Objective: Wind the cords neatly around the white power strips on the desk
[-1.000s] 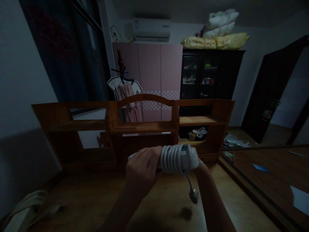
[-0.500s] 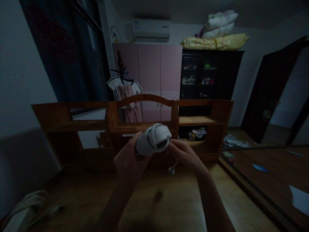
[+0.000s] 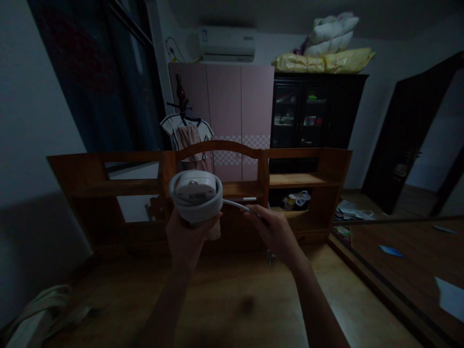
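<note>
My left hand (image 3: 188,239) is closed around a white power strip (image 3: 196,183), end toward me, in front of the wooden shelf unit. Several turns of its white cord (image 3: 197,212) are wound around the strip. A straight stretch of cord runs across to my right hand (image 3: 273,229), which pinches it between thumb and fingers. Below the right hand hangs the plug (image 3: 271,258), blurred and partly hidden. Part of the strip's lower body shows under my left thumb.
A wooden shelf unit (image 3: 217,189) spans the wooden desktop (image 3: 224,299) ahead. Another white strip with a bundled cord (image 3: 47,304) lies at the lower left. Behind stand a pink wardrobe (image 3: 224,101) and a dark cabinet (image 3: 337,111). Papers lie on the surface to the right.
The left hand has moved left and turned the strip so that its end faces me. My right hand has drawn away slightly, and a taut length of cord now shows between the hands.
</note>
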A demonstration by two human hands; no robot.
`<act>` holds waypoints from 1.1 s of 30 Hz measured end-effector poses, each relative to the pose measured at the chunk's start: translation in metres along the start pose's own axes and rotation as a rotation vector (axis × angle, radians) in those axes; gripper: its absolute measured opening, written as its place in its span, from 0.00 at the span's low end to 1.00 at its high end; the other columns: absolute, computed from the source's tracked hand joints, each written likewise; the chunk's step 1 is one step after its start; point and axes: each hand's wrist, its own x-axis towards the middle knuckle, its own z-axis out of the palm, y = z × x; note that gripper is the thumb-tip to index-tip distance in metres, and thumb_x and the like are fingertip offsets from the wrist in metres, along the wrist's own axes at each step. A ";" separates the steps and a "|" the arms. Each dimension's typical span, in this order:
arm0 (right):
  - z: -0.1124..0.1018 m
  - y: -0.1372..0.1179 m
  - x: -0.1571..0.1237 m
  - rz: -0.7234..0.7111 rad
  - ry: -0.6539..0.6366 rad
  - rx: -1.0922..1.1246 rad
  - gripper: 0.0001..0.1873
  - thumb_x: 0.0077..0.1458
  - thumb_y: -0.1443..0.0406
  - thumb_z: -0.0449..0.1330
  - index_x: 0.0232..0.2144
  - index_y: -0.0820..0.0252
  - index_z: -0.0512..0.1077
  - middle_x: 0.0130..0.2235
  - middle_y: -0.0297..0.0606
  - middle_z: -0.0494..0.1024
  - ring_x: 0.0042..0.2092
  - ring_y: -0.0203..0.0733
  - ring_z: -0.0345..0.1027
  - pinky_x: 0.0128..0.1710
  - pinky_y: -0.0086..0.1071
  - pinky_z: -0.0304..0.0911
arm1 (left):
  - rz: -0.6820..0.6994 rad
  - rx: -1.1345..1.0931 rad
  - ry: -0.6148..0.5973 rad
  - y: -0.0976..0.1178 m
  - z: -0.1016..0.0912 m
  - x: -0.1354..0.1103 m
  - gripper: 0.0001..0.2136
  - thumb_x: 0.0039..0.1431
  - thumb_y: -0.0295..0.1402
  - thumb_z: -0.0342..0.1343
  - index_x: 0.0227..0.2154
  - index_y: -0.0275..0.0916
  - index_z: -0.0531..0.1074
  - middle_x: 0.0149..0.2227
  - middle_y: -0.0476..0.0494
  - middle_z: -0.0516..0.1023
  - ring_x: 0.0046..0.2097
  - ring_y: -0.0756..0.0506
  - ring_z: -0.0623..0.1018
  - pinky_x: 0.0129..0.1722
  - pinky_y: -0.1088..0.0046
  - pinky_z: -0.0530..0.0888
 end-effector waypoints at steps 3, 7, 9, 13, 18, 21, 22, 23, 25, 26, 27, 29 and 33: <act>0.004 -0.004 -0.002 -0.068 -0.013 -0.113 0.14 0.65 0.60 0.50 0.45 0.58 0.71 0.40 0.38 0.77 0.39 0.37 0.71 0.39 0.27 0.60 | -0.127 -0.259 -0.032 -0.018 0.002 0.004 0.25 0.43 0.47 0.65 0.41 0.36 0.71 0.39 0.40 0.78 0.38 0.43 0.79 0.38 0.67 0.75; 0.007 -0.009 -0.004 -0.131 -0.043 -0.296 0.16 0.66 0.59 0.48 0.46 0.58 0.70 0.41 0.41 0.77 0.40 0.39 0.72 0.39 0.28 0.61 | -0.208 -0.326 -0.051 -0.032 0.009 0.006 0.23 0.48 0.45 0.63 0.44 0.37 0.71 0.42 0.40 0.77 0.40 0.44 0.78 0.39 0.70 0.74; 0.006 -0.011 -0.005 -0.147 -0.031 -0.361 0.16 0.66 0.58 0.47 0.47 0.57 0.70 0.40 0.42 0.77 0.39 0.39 0.72 0.38 0.28 0.61 | -0.207 -0.234 -0.053 -0.033 0.013 0.006 0.22 0.46 0.44 0.64 0.42 0.36 0.72 0.41 0.40 0.78 0.40 0.44 0.78 0.38 0.72 0.73; 0.000 -0.013 -0.007 -0.152 0.014 -0.412 0.16 0.66 0.60 0.47 0.47 0.57 0.71 0.39 0.42 0.78 0.38 0.39 0.72 0.38 0.29 0.61 | -0.182 -0.119 -0.105 -0.024 0.019 0.002 0.23 0.43 0.44 0.66 0.41 0.36 0.73 0.40 0.41 0.79 0.40 0.43 0.77 0.37 0.71 0.72; -0.007 -0.022 -0.012 -0.170 0.050 -0.455 0.14 0.66 0.61 0.48 0.45 0.57 0.71 0.37 0.40 0.78 0.36 0.38 0.72 0.34 0.28 0.59 | -0.268 -0.135 -0.220 -0.011 0.018 -0.007 0.21 0.46 0.45 0.64 0.39 0.35 0.73 0.36 0.43 0.79 0.35 0.45 0.77 0.34 0.73 0.71; -0.007 -0.027 -0.015 -0.180 0.045 -0.517 0.13 0.66 0.62 0.48 0.44 0.58 0.71 0.34 0.39 0.78 0.34 0.37 0.72 0.31 0.29 0.56 | -0.321 -0.129 -0.275 -0.006 0.020 -0.013 0.21 0.46 0.47 0.63 0.37 0.35 0.74 0.33 0.45 0.79 0.33 0.46 0.77 0.32 0.74 0.70; -0.006 -0.027 -0.015 -0.181 0.034 -0.535 0.13 0.66 0.62 0.47 0.43 0.58 0.71 0.34 0.39 0.78 0.34 0.37 0.72 0.30 0.29 0.55 | -0.338 -0.122 -0.292 -0.006 0.022 -0.015 0.22 0.46 0.48 0.63 0.37 0.35 0.74 0.33 0.45 0.79 0.32 0.46 0.76 0.31 0.74 0.70; -0.005 -0.027 -0.014 -0.180 0.018 -0.551 0.13 0.66 0.63 0.47 0.42 0.59 0.71 0.33 0.39 0.77 0.33 0.37 0.71 0.29 0.30 0.54 | -0.354 -0.114 -0.309 -0.006 0.024 -0.016 0.23 0.46 0.49 0.62 0.38 0.35 0.74 0.32 0.44 0.79 0.31 0.46 0.76 0.30 0.74 0.70; -0.003 -0.024 -0.013 -0.160 -0.031 -0.586 0.13 0.66 0.65 0.46 0.39 0.60 0.70 0.31 0.38 0.77 0.32 0.37 0.71 0.28 0.30 0.52 | -0.367 -0.078 -0.354 -0.007 0.027 -0.018 0.24 0.46 0.50 0.61 0.39 0.34 0.74 0.32 0.43 0.79 0.31 0.45 0.77 0.31 0.72 0.70; -0.002 -0.022 -0.012 -0.142 -0.061 -0.605 0.13 0.66 0.65 0.46 0.37 0.60 0.70 0.31 0.38 0.77 0.32 0.38 0.71 0.27 0.31 0.51 | -0.358 -0.041 -0.384 -0.009 0.028 -0.018 0.25 0.46 0.51 0.61 0.40 0.34 0.73 0.34 0.42 0.79 0.33 0.44 0.78 0.32 0.71 0.71; -0.002 -0.020 -0.011 -0.120 -0.092 -0.624 0.13 0.65 0.66 0.47 0.34 0.61 0.70 0.30 0.38 0.77 0.31 0.38 0.71 0.27 0.32 0.50 | -0.339 0.009 -0.423 -0.011 0.029 -0.018 0.25 0.46 0.51 0.61 0.40 0.34 0.73 0.35 0.41 0.79 0.35 0.42 0.78 0.34 0.70 0.71; 0.000 -0.016 -0.010 -0.071 -0.160 -0.653 0.13 0.63 0.67 0.48 0.31 0.61 0.70 0.29 0.39 0.77 0.31 0.40 0.72 0.28 0.32 0.50 | -0.294 0.139 -0.526 -0.016 0.028 -0.019 0.26 0.47 0.51 0.61 0.42 0.35 0.72 0.39 0.39 0.79 0.39 0.40 0.78 0.37 0.69 0.72; 0.004 -0.010 -0.011 0.054 -0.336 -0.714 0.13 0.59 0.68 0.52 0.26 0.62 0.72 0.29 0.43 0.78 0.31 0.43 0.73 0.28 0.32 0.51 | -0.224 0.464 -0.722 -0.026 0.024 -0.024 0.25 0.48 0.47 0.61 0.45 0.38 0.68 0.41 0.39 0.78 0.41 0.40 0.78 0.37 0.71 0.70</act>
